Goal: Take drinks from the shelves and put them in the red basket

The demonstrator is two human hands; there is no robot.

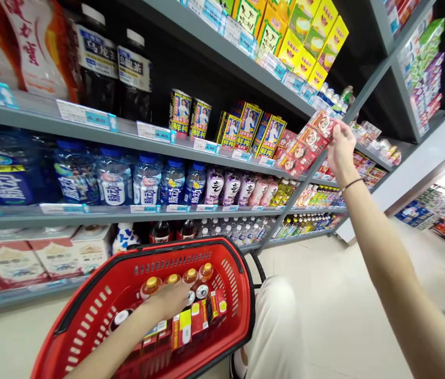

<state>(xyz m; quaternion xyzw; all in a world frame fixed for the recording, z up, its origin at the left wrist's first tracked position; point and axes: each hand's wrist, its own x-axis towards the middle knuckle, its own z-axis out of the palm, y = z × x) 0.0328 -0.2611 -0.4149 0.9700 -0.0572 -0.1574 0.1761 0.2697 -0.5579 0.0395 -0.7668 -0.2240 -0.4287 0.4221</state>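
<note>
My right hand (341,150) is closed on the upper end of a long red pack of drink cartons (309,143) with white cartoon prints, holding it tilted at the edge of the middle shelf. My left hand (171,299) reaches down into a red shopping basket (99,287). It is smeared, and its fingers are hidden among the drinks, so I cannot tell if they grip anything. Around it are several orange-capped bottles (206,271), silver-topped cans (202,291) and red cartons (199,317). A white-capped bottle (121,317) lies near my left forearm.
Shelves hold black tea bottles (134,73), yellow-and-black cans (200,118), small boxed drinks (249,126) and blue-capped bottles (147,179). Yellow cartons (305,39) stand above. White boxes (54,255) sit on the bottom shelf. My knee (279,310) is beside the basket, over a pale floor (336,316).
</note>
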